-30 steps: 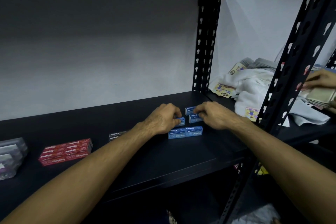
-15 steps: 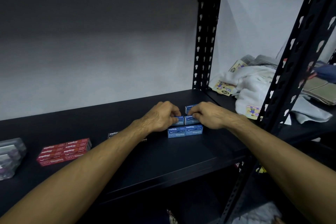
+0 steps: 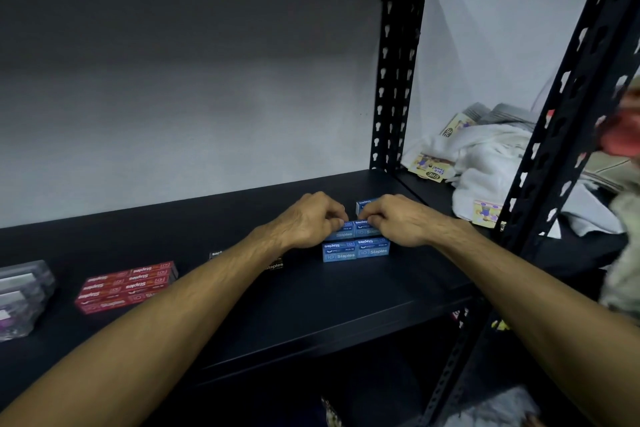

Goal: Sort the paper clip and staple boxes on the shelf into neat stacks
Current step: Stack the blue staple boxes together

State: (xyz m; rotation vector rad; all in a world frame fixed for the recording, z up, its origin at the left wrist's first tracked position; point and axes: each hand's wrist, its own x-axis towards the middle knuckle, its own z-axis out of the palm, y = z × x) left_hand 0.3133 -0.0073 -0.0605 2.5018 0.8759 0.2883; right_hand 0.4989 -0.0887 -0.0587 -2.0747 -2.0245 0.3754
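Head view: left hand [image 3: 308, 220] and right hand [image 3: 398, 220] meet over the blue boxes [image 3: 356, 248] at shelf [image 3: 311, 305] centre, fingers [image 3: 337, 218] pinched on the top row; red boxes [image 3: 126, 286] lie at 9 o'clock, well apart

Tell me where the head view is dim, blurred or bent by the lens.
Head view: the shelf board is dark, so the black boxes by the left forearm barely show; the blue staple boxes under both hands are sharp enough to read; something at the right edge is smeared by motion blur; the upright posts lean, a wide-angle distortion; the rear wall fades from grey to dark upward.
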